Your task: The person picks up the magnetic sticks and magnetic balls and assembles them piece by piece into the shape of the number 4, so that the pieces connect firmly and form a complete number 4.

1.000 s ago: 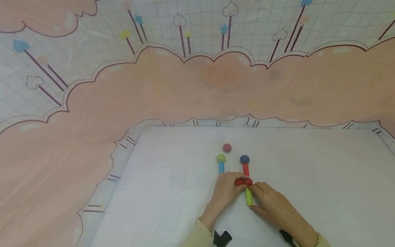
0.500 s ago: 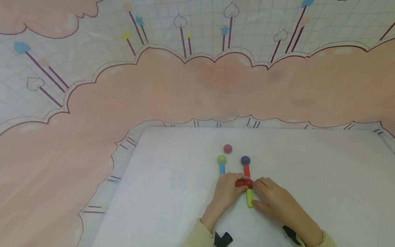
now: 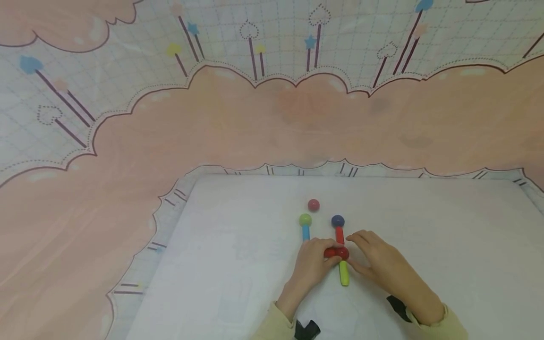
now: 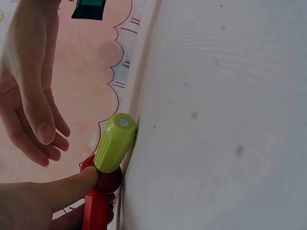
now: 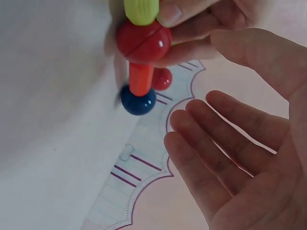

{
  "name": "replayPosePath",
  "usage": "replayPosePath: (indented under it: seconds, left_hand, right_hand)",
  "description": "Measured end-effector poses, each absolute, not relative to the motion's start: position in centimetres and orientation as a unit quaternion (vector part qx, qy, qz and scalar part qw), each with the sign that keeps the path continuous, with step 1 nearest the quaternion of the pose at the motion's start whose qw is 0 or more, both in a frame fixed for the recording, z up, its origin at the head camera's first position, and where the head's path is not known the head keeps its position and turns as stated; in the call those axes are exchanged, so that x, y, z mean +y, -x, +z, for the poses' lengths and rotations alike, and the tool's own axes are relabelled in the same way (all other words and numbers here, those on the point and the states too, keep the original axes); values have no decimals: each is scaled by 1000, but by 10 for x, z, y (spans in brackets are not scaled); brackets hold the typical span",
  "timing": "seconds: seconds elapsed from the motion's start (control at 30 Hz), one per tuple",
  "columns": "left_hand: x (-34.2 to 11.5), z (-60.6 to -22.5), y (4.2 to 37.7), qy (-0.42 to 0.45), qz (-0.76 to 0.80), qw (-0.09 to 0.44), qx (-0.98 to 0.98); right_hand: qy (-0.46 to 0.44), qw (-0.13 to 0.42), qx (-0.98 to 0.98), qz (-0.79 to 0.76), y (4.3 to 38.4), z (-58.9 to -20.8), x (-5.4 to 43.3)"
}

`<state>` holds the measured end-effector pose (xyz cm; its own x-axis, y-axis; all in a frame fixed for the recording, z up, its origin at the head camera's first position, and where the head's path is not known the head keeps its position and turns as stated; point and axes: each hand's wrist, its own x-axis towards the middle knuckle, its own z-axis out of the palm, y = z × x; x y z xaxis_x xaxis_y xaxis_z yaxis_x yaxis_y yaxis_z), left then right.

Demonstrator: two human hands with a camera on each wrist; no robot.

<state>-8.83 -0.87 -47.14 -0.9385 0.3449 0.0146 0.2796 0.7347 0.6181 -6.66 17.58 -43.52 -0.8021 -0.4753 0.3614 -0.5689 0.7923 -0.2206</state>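
My left hand (image 3: 312, 262) pinches a red ball (image 3: 342, 253) between thumb and fingers. A yellow-green stick (image 3: 344, 275) juts from that ball toward me, and a red stick (image 3: 339, 235) runs the other way to a dark blue ball (image 3: 337, 221). A second red stick (image 3: 329, 253) lies sideways under the left fingers, partly covered. Beyond the left hand, a blue stick (image 3: 305, 232) carries a light green ball (image 3: 305, 219); its near end is hidden. Right of the pieces, my right hand (image 5: 249, 167) holds nothing, fingers extended and apart from them.
A loose red ball (image 3: 313, 205) lies beyond the joined pieces. Everything sits on a white board (image 3: 221, 264), whose far edge meets a pink patterned cloth (image 3: 272, 123). Dark straps (image 3: 307, 329) show at the wrists.
My right hand has come off the yellow-green stick and red ball, moving slightly away and opening its fingers. The left hand has kept its pinch on the red ball.
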Motion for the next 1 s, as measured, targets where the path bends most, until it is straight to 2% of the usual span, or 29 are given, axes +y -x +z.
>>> replayPosePath:
  seconds: [0.33,0.7,1.0]
  left_hand:
    - [-9,-472,87,-160,332,52,928]
    - [-9,-473,87,-164,331,51,928]
    - [-9,-473,86,-175,326,35,928]
  right_hand:
    - [-262,112,-944,165,78,-425,172]
    - [-278,138,-936,167,94,-422,167]
    - [-276,128,-937,170,104,-417,160]
